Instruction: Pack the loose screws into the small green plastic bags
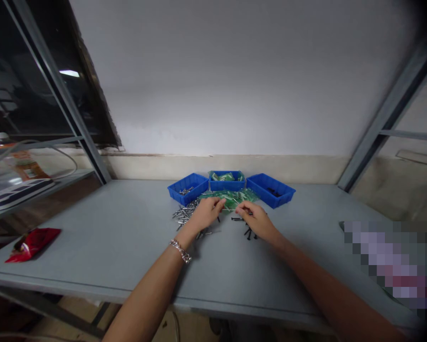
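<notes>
My left hand [209, 211] is closed in a pinch in front of the blue bins, beside a pile of silver screws or rivets [185, 213]. To its right, my right hand [253, 216] pinches too, above loose black screws [249, 233]. A thin silver piece [229, 209] spans the gap between the fingertips of both hands. Green-printed clear bags [249, 194] lie just behind the hands. The left blue bin [194, 182] has small metal parts in it, the middle blue bin [227, 186] holds green-and-white packets, and the right blue bin [275, 198] contains dark pieces.
A red packet [37, 243] lies on the grey table [128, 256] at the left. An orange-labelled bottle [28, 166] is on a side shelf. Metal posts [373, 118] rise at both sides, and a pixelated item [391, 261] is at the right edge.
</notes>
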Demonstrator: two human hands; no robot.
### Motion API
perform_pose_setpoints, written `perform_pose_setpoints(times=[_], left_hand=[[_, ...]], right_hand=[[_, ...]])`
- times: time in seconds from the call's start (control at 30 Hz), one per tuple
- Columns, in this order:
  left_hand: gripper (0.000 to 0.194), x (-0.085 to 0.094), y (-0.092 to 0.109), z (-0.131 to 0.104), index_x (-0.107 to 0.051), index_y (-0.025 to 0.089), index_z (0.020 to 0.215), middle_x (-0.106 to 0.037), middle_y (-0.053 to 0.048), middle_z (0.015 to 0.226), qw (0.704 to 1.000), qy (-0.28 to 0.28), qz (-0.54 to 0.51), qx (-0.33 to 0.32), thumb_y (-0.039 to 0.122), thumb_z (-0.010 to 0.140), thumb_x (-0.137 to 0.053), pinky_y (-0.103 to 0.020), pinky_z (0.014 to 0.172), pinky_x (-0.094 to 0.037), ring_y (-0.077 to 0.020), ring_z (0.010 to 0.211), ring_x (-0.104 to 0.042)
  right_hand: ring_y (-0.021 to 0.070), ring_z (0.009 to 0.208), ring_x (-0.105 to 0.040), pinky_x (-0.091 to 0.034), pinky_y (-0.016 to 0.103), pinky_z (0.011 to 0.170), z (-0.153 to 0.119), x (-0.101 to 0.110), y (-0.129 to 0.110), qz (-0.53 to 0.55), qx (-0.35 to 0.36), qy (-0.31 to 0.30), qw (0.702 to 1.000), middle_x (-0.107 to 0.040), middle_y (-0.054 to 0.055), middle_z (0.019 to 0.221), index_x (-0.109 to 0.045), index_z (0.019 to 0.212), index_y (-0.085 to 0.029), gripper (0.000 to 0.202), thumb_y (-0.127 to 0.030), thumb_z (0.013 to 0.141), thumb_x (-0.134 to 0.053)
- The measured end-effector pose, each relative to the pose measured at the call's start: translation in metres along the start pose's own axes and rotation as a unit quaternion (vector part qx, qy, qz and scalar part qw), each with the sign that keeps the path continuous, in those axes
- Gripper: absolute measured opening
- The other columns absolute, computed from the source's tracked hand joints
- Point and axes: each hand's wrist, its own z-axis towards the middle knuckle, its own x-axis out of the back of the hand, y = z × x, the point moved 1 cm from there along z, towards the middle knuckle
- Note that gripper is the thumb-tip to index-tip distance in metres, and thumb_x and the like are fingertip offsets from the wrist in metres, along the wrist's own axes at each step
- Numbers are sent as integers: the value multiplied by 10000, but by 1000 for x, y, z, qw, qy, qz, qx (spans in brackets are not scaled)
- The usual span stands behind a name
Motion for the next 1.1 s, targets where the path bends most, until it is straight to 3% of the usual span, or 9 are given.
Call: perform_pose_setpoints(times=[0.17,0.47,0.67,0.87,1.1], left_hand=[[424,3,0,1,-599,117,615,-471,14,495,995,-39,-54,72,366,860,-359,-227,519,-269,-96,476,-376],[384,-3,-4,2,-578,116,627,-329,48,454,986,-51,-144,65,411,813,-415,-221,470,-212,-79,450,-280],[322,-7,-3,3,-545,117,649,-397,29,516,979,-31,-198,40,383,805,-453,-206,479,-258,-81,498,-324],[226,-8,-2,2,-530,129,689,-448,25,569,979,-26,-198,48,321,798,-484,-203,482,-282,-74,502,-345],[155,-8,-3,3,-503,135,690,-458,23,599,977,-7,-209,43,266,772,-517,-207,493,-295,-74,503,-356]], right_hand=[[126,574,-441,-342,252,537,0,1,-2,7,6,19,1000,-473,-12,598,-509,669,-188,167,-297,780,-449],[118,562,-424,-329,241,528,0,0,1,10,2,13,1000,-456,-18,594,-502,685,-186,213,-334,813,-419],[116,516,-405,-316,243,496,1,0,3,12,-40,-22,999,-423,-19,544,-497,625,-180,337,-404,836,-363],[105,506,-388,-306,232,475,1,0,1,72,-42,-17,996,-424,-27,564,-427,638,-197,253,-388,804,-416],[115,564,-431,-346,231,511,1,0,2,81,-21,10,996,-449,-17,615,-469,716,-198,169,-356,776,-469]])
